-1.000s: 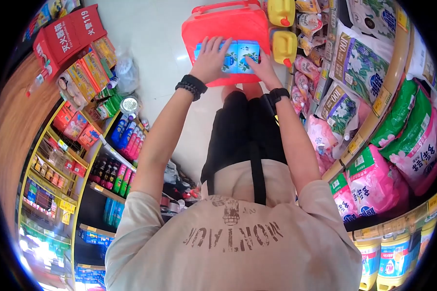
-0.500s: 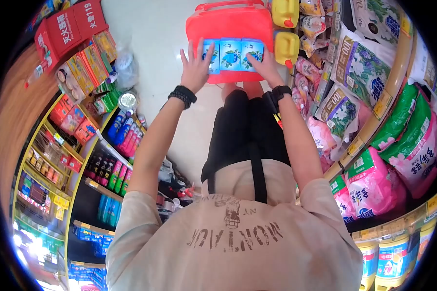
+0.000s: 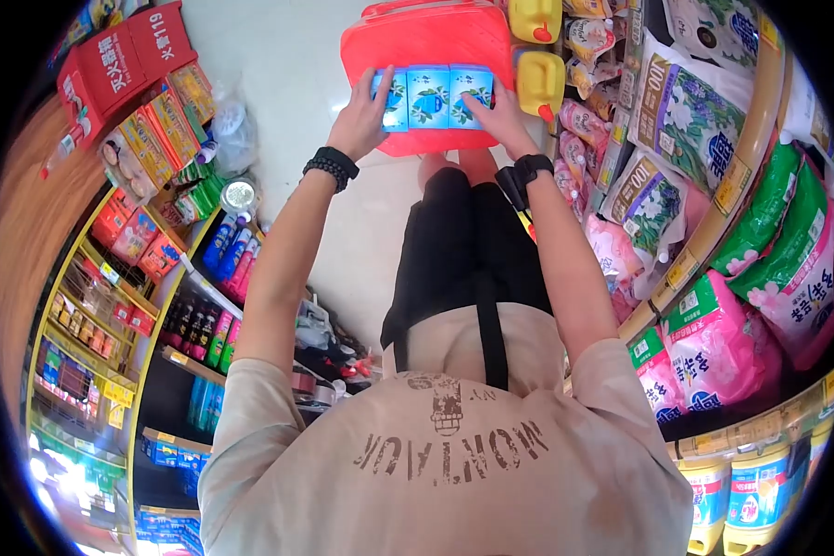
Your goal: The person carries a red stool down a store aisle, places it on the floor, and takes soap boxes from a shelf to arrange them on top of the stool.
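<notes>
Three blue boxes with a leaf and flower print [image 3: 429, 97] lie side by side in a row on a red plastic surface [image 3: 426, 44]. My left hand [image 3: 363, 113] grips the left end of the row, its thumb over the edge of the end box. At the right end, my right hand [image 3: 499, 116] is wrapped round the other end box, with the thumb on its printed face. Between my hands the middle box shows fully. A dark band is on each wrist.
Yellow jugs [image 3: 539, 82] stand right of the red surface. Shelves with large detergent bags [image 3: 713, 347] curve along the right. On the left are shelves of bottles [image 3: 232, 255] and a red fire-extinguisher box [image 3: 125, 60]. Pale floor [image 3: 283, 83] shows between.
My left hand first lay over the boxes, then spread beside them, and now closes on the left end. The row shows more fully, and my right hand stays at its right end.
</notes>
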